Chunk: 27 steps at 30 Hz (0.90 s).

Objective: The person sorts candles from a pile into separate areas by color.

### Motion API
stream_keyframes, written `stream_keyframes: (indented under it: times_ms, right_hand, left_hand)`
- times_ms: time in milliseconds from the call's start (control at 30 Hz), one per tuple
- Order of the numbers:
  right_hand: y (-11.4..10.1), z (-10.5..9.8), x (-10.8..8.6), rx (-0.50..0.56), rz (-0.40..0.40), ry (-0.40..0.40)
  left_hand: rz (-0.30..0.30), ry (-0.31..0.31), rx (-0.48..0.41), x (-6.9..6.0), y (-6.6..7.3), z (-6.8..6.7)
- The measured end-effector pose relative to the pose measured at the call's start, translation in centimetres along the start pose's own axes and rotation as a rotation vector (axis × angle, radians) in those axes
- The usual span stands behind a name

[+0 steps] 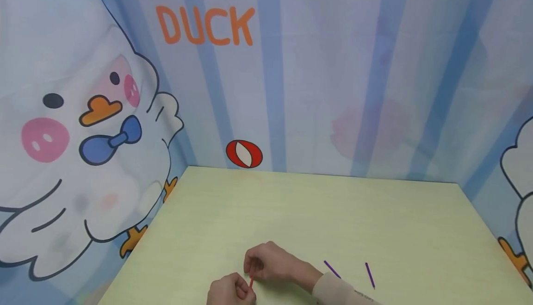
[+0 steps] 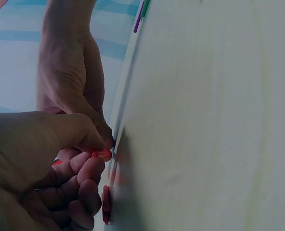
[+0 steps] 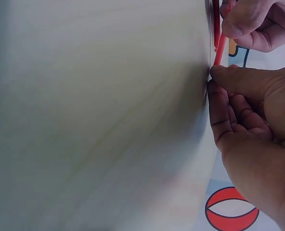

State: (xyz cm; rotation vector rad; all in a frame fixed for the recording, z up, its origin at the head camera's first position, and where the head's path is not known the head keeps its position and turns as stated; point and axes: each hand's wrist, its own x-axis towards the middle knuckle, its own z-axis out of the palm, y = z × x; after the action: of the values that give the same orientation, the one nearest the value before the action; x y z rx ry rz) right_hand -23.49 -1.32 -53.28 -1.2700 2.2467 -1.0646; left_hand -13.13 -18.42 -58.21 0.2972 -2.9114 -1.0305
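Observation:
Both hands meet low in the middle of the head view, over a thin red stick (image 1: 251, 282). My left hand (image 1: 228, 290) pinches one end of it between thumb and fingers. At the other end, the thumb and forefinger of my right hand (image 1: 271, 262) grip it, as the right wrist view shows along the stick (image 3: 220, 51). Curled fingers hide both tips. Another red piece (image 2: 106, 204) lies on the table below the left hand in the left wrist view; its full shape cannot be made out.
Two thin purple sticks lie on the pale yellow table (image 1: 291, 208) right of the hands: one (image 1: 370, 275) whole in view, the other (image 1: 331, 269) partly behind the right sleeve (image 1: 339, 291). A green piece (image 2: 145, 8) shows at the left wrist view's top. A printed duck curtain (image 1: 308, 73) stands behind.

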Motion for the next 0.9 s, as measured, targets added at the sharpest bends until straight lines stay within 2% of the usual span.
stream_keyframes:
  times_ms: [167, 267, 367, 400, 500, 533, 567, 600, 667, 700, 833, 900]
  right_hand:
    - [-0.2, 0.1, 0.0, -0.021, -0.005, -0.004]
    - [-0.2, 0.2, 0.0, -0.020, 0.001, -0.003]
    - [-0.4, 0.2, -0.1, -0.019, 0.007, -0.001]
    - [-0.4, 0.2, -0.1, -0.022, 0.009, -0.001]
    - [-0.4, 0.3, -0.1, -0.025, 0.009, -0.001]
    - [-0.3, 0.3, -0.1, -0.027, 0.004, -0.001]
    - [-0.3, 0.3, -0.1, -0.026, -0.003, -0.001]
    - [-0.2, 0.3, -0.1, -0.024, -0.010, -0.001]
    - [0.4, 0.5, 0.0, -0.043, -0.049, 0.004]
    - [0.5, 0.5, 0.0, -0.042, -0.063, 0.006]
    - [1.3, 0.9, 0.1, -0.079, -0.119, 0.024]
    - [1.0, 0.8, 0.0, -0.060, -0.102, 0.022]
  left_hand:
    - [-0.005, -0.024, -0.004, 0.3, -0.5, 0.2]
    - [0.031, 0.004, 0.003, 0.3, -0.9, 0.3]
    - [0.030, 0.018, 0.022, 0.4, -1.2, 0.5]
    - [0.046, 0.027, 0.020, 0.3, -1.3, 0.5]
    - [0.042, 0.017, 0.015, 0.3, -1.5, 0.6]
    - [0.061, 0.022, 0.011, 0.2, -1.6, 0.6]
    - [0.044, 0.015, 0.011, 0.3, -1.6, 0.6]
    - [0.057, 0.015, 0.004, 0.3, -1.7, 0.7]
    - [0.025, 0.005, 0.007, 0.5, -1.8, 0.8]
    - [0.050, 0.014, 0.002, 0.4, -1.9, 0.9]
    - [0.039, 0.012, -0.007, 0.3, -1.8, 0.7]
    - [0.071, 0.016, -0.015, 0.1, -1.6, 0.5]
